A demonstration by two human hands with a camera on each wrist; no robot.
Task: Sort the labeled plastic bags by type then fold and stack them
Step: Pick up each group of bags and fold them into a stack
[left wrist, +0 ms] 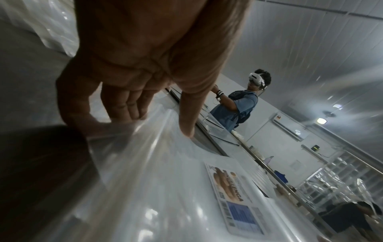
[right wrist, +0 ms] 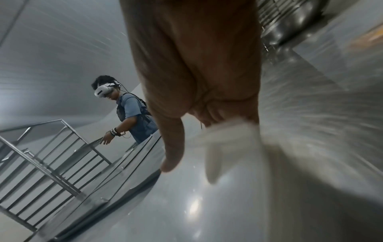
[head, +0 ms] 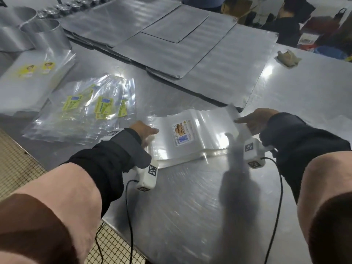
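Both hands [head: 144, 130] [head: 253, 121] pinching bag stack [head: 192, 138] ends; slick film between grips risking sliding, misaligning fold.

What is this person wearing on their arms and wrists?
Both arms wear pinkish outer sleeves over dark inner sleeves; the left one ends in a grey cuff. Each wrist carries a white camera box with black-and-white square markers, trailing a thin black cable. The left hand and right hand are bare.

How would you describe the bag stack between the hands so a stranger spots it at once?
On the steel table, look nearest the person, right of the fanned green-labelled bags. The stack lies there; only its label shows brown buns above a blue panel.
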